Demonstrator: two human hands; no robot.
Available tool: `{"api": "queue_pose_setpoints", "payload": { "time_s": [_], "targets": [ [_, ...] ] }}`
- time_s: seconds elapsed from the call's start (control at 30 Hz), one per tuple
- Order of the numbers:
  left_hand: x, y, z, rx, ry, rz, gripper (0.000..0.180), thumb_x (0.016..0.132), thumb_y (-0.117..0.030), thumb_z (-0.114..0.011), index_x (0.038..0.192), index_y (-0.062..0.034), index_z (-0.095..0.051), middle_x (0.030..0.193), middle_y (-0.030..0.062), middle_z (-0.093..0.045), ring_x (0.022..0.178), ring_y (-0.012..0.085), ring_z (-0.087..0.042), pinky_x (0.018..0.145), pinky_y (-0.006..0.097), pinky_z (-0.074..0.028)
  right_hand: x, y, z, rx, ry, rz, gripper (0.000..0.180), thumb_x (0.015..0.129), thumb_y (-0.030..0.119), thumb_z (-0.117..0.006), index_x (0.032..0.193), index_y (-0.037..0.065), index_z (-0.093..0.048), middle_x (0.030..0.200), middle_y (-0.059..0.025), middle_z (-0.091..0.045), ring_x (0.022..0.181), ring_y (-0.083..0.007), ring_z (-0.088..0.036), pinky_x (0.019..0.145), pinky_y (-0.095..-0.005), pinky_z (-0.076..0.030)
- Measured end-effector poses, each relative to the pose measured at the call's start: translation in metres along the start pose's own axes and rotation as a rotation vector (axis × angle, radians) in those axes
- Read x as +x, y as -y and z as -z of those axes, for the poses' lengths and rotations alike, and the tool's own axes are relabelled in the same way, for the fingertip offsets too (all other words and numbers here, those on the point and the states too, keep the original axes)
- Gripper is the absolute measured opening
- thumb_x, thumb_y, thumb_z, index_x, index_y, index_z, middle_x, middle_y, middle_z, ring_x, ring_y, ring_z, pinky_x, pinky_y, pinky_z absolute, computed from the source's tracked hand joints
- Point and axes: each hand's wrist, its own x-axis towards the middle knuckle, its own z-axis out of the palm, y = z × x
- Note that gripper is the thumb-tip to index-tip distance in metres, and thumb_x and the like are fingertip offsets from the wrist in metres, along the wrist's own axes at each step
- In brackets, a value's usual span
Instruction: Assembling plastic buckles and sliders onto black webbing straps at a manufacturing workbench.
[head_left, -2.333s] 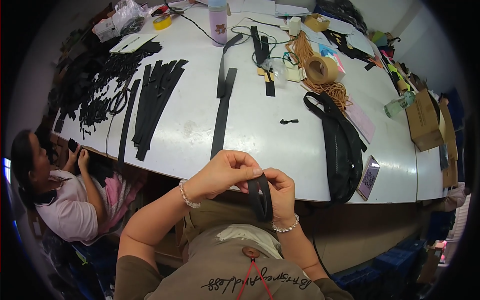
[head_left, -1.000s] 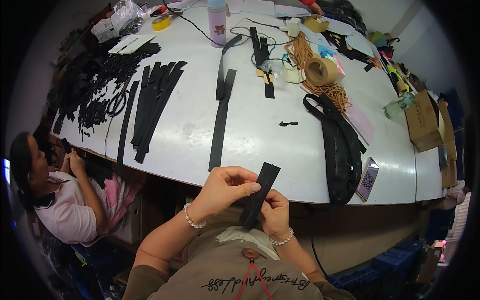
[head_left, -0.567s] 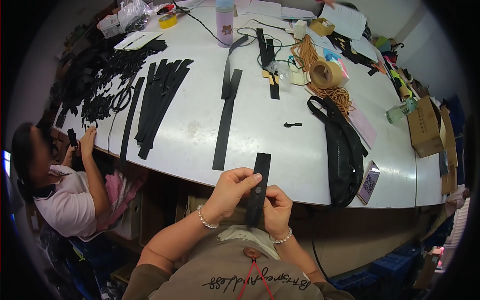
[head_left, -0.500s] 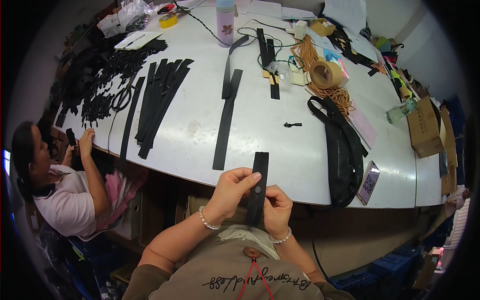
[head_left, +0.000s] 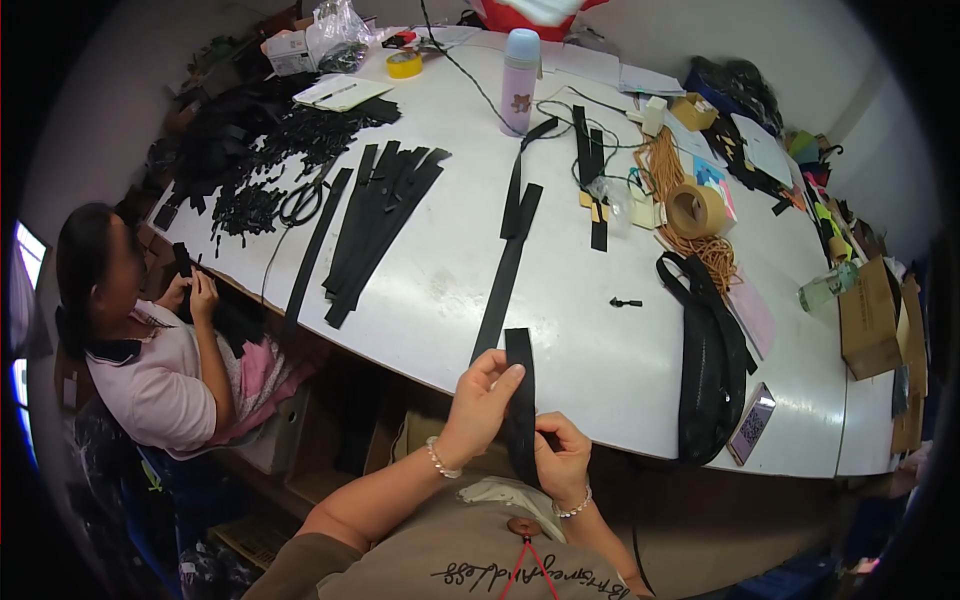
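Over the table's near edge I hold a flat black fabric strip point(head_left: 521, 420) lengthwise, its far end standing past my fingers. My left hand point(head_left: 480, 408) pinches it between thumb and fingers toward the upper part. Lower down, my right hand point(head_left: 562, 462) has its fingers curled at the strip's right edge. Just beyond my left hand, two more long black strips point(head_left: 508, 262) lie overlapping on the white table point(head_left: 590, 385). A small black piece like a zipper pull point(head_left: 627, 302) rests by itself to the right.
A fan of black strips point(head_left: 385, 230), scissors point(head_left: 302, 204) and a heap of small black parts point(head_left: 250, 210) lie left. A co-worker point(head_left: 160, 350) sits there, handling a black piece. Rightward are a black bag point(head_left: 710, 380), phone point(head_left: 752, 425), tape roll point(head_left: 696, 210) and lavender bottle point(head_left: 519, 85).
The view has shifted, so the table appears lower and further right. A pale round spot seen on the strip earlier no longer shows. Both hands still hold the strip.
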Motion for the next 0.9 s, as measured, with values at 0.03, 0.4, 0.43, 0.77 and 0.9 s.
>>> {"api": "queue_pose_setpoints", "payload": {
  "time_s": [0.03, 0.4, 0.43, 0.77, 0.9],
  "targets": [
    [0.001, -0.007, 0.006, 0.003, -0.002, -0.01, 0.007, 0.092, -0.013, -0.056, 0.091, -0.0064, -0.054, 0.073, -0.0036, -0.056, 0.059, 0.002, -0.053, 0.048, 0.017, -0.043, 0.0, -0.004, 0.0, 0.065, 0.016, -0.077, 0.012, 0.085, -0.004, -0.058, 0.096, -0.002, -0.061, 0.089, -0.0058, -0.062, 0.078, -0.0121, -0.059, 0.072, -0.0222, -0.047],
    [0.059, -0.176, 0.058, 0.405, -0.06, -0.334, 0.011, 0.094, -0.016, -0.052, 0.094, -0.0051, -0.054, 0.07, 0.0031, -0.06, 0.049, 0.0082, -0.056, 0.043, 0.024, -0.051, -0.01, -0.015, 0.013, 0.125, 0.029, -0.326, 0.018, 0.088, 0.0, -0.056, 0.105, -0.005, -0.058, 0.095, -0.0108, -0.064, 0.083, -0.0151, -0.063, 0.077, -0.0264, -0.052],
    [0.068, -0.186, 0.061, 0.431, -0.046, -0.357, 0.012, 0.094, -0.018, -0.053, 0.095, -0.0057, -0.055, 0.069, 0.0028, -0.06, 0.049, 0.0079, -0.056, 0.042, 0.023, -0.049, -0.01, -0.012, 0.011, 0.117, 0.021, -0.328, 0.015, 0.088, 0.0, -0.055, 0.102, -0.005, -0.06, 0.094, -0.0109, -0.064, 0.082, -0.0147, -0.063, 0.075, -0.0259, -0.052],
    [0.249, -0.273, 0.124, 1.009, -0.399, -0.625, 0.02, 0.083, -0.019, -0.066, 0.089, -0.0008, -0.069, 0.074, 0.0062, -0.067, 0.062, 0.0116, -0.06, 0.06, 0.026, -0.048, -0.017, -0.018, 0.011, 0.153, 0.052, -0.398, 0.014, 0.089, 0.002, -0.057, 0.101, -0.003, -0.061, 0.092, -0.0071, -0.065, 0.081, -0.0106, -0.062, 0.074, -0.0228, -0.051],
    [0.266, -0.25, 0.128, 1.036, -0.486, -0.425, 0.022, 0.081, -0.021, -0.068, 0.089, -0.0011, -0.07, 0.081, 0.0037, -0.068, 0.07, 0.0104, -0.059, 0.069, 0.025, -0.047, -0.02, -0.018, 0.012, 0.126, 0.052, -0.397, 0.014, 0.089, 0.002, -0.057, 0.1, -0.004, -0.062, 0.092, -0.0069, -0.065, 0.08, -0.0109, -0.062, 0.073, -0.0227, -0.051]
  ]
}}
